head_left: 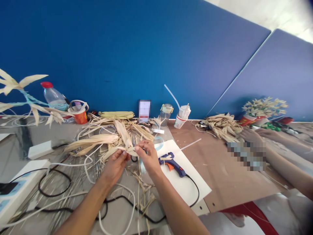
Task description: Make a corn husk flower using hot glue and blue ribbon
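Open room is limited: the husk pile [105, 138] lies just behind your hands, and the glue gun [172, 163] rests near your right on the white sheet [193, 191]. You hold the husk strip [127, 150] above the table, in front of the pile, with its long axis left-right and roughly level. Your left hand [116, 165] and right hand [148, 159] each pinch one end, forearms converging.

Bright, even light fills the room, glaring at upper right. Edges bend; the central husk strip [128, 150] looks sharp.
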Motion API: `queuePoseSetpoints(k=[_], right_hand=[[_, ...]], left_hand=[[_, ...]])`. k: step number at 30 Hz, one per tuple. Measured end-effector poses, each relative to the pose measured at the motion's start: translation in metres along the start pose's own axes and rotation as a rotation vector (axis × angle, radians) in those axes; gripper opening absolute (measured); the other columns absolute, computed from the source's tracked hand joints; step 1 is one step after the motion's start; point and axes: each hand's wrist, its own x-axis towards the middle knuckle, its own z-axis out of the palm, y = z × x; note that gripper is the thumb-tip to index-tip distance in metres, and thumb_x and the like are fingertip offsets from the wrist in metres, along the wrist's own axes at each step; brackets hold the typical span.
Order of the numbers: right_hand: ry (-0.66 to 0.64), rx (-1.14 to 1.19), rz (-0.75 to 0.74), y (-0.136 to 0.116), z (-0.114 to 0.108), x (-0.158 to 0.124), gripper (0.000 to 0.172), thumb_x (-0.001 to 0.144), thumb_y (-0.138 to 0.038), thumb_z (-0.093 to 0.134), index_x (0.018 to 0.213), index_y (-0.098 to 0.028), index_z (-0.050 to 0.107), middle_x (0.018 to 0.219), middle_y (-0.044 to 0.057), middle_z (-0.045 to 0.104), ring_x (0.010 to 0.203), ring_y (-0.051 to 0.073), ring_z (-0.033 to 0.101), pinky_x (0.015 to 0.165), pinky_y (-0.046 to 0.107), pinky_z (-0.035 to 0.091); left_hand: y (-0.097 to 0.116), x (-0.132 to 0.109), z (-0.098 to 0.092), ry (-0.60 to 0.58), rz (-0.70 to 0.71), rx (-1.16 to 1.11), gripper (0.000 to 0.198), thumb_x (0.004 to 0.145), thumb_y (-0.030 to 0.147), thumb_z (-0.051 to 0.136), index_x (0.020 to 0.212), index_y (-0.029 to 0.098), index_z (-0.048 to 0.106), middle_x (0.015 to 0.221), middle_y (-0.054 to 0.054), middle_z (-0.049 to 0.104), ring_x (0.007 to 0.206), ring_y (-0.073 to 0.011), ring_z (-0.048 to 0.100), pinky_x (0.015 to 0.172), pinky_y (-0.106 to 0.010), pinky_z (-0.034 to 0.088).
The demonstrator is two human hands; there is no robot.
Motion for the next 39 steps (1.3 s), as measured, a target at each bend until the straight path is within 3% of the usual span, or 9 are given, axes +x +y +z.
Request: queuePoseSetpoints(k=[4, 9, 13, 22, 25, 28, 32, 34, 39], right_hand=[[-0.046, 0.054, 0.033, 0.000, 0.004, 0.000, 0.007, 0.060, -0.018, 0.072, 0.056, -0.022, 0.068, 0.076, 0.001, 0.061, 0.084, 0.019, 0.052, 0.084, 0.031, 0.037], [-0.178, 0.423, 0.350, 0.001, 0.006, -0.002, 0.010, 0.060, -0.022, 0.069, 0.054, -0.017, 0.062, 0.054, -0.004, 0.056, 0.052, 0.010, 0.046, 0.056, 0.023, 0.037], [-0.241, 0.535, 0.480, 0.000, 0.004, -0.002, 0.008, 0.057, -0.020, 0.068, 0.055, -0.016, 0.062, 0.049, -0.003, 0.058, 0.046, 0.010, 0.048, 0.050, 0.022, 0.038], [-0.247, 0.525, 0.527, 0.013, 0.008, -0.003, 0.014, 0.054, -0.019, 0.070, 0.050, -0.016, 0.057, 0.047, -0.003, 0.057, 0.043, 0.009, 0.048, 0.049, 0.022, 0.041], [-0.250, 0.568, 0.528, 0.012, 0.008, -0.001, 0.019, 0.058, -0.027, 0.071, 0.052, -0.016, 0.057, 0.046, -0.002, 0.056, 0.044, 0.011, 0.049, 0.050, 0.024, 0.041], [-0.111, 0.651, 0.538, 0.009, 0.004, 0.003, 0.024, 0.066, -0.039, 0.067, 0.062, -0.016, 0.062, 0.056, 0.000, 0.060, 0.052, 0.013, 0.054, 0.055, 0.025, 0.043], [0.150, 0.653, 0.276, 0.006, -0.002, 0.006, 0.017, 0.067, -0.034, 0.068, 0.066, -0.018, 0.062, 0.065, -0.003, 0.059, 0.059, 0.009, 0.051, 0.059, 0.022, 0.041], [0.065, 0.606, 0.223, 0.003, -0.002, 0.004, 0.018, 0.068, -0.033, 0.067, 0.062, -0.017, 0.060, 0.061, -0.003, 0.056, 0.056, 0.009, 0.048, 0.058, 0.023, 0.038], [-0.237, 0.413, 0.379, -0.002, 0.004, -0.005, 0.025, 0.070, -0.038, 0.064, 0.059, -0.015, 0.060, 0.054, -0.002, 0.051, 0.052, 0.009, 0.040, 0.055, 0.024, 0.031]], left_hand=[[-0.001, 0.000, -0.002, -0.029, -0.021, 0.031, 0.020, 0.062, 0.029, 0.080, 0.071, 0.014, 0.071, 0.067, -0.001, 0.064, 0.062, -0.0115, 0.055, 0.062, -0.023, 0.046], [-0.002, -0.001, -0.007, -0.133, -0.104, -0.031, 0.016, 0.067, 0.025, 0.078, 0.076, 0.014, 0.072, 0.069, -0.004, 0.064, 0.063, -0.0131, 0.056, 0.064, -0.026, 0.047], [0.000, -0.003, -0.007, -0.190, -0.153, -0.033, 0.015, 0.066, 0.026, 0.078, 0.069, 0.014, 0.071, 0.066, -0.004, 0.063, 0.065, -0.0145, 0.056, 0.067, -0.028, 0.046], [0.000, -0.004, -0.009, -0.229, -0.126, 0.010, 0.016, 0.065, 0.027, 0.079, 0.068, 0.014, 0.072, 0.067, -0.005, 0.064, 0.069, -0.0169, 0.058, 0.070, -0.030, 0.045], [0.000, -0.004, -0.009, -0.205, -0.133, -0.004, 0.015, 0.065, 0.024, 0.079, 0.071, 0.013, 0.072, 0.069, -0.005, 0.065, 0.067, -0.0155, 0.057, 0.068, -0.029, 0.046], [0.001, -0.003, -0.008, -0.164, -0.125, -0.032, 0.016, 0.063, 0.022, 0.080, 0.074, 0.014, 0.072, 0.069, -0.003, 0.065, 0.065, -0.0129, 0.056, 0.066, -0.026, 0.045], [0.003, -0.002, -0.002, -0.099, -0.027, -0.027, 0.019, 0.058, 0.022, 0.083, 0.072, 0.015, 0.071, 0.066, -0.001, 0.066, 0.064, -0.0122, 0.057, 0.066, -0.024, 0.045], [0.005, -0.001, 0.000, -0.053, 0.016, -0.015, 0.021, 0.055, 0.022, 0.084, 0.070, 0.016, 0.070, 0.068, -0.001, 0.067, 0.066, -0.0128, 0.058, 0.066, -0.025, 0.045], [0.005, 0.000, 0.000, 0.010, 0.041, 0.049, 0.025, 0.054, 0.024, 0.084, 0.074, 0.017, 0.070, 0.072, 0.000, 0.070, 0.069, -0.0135, 0.059, 0.071, -0.025, 0.044]])
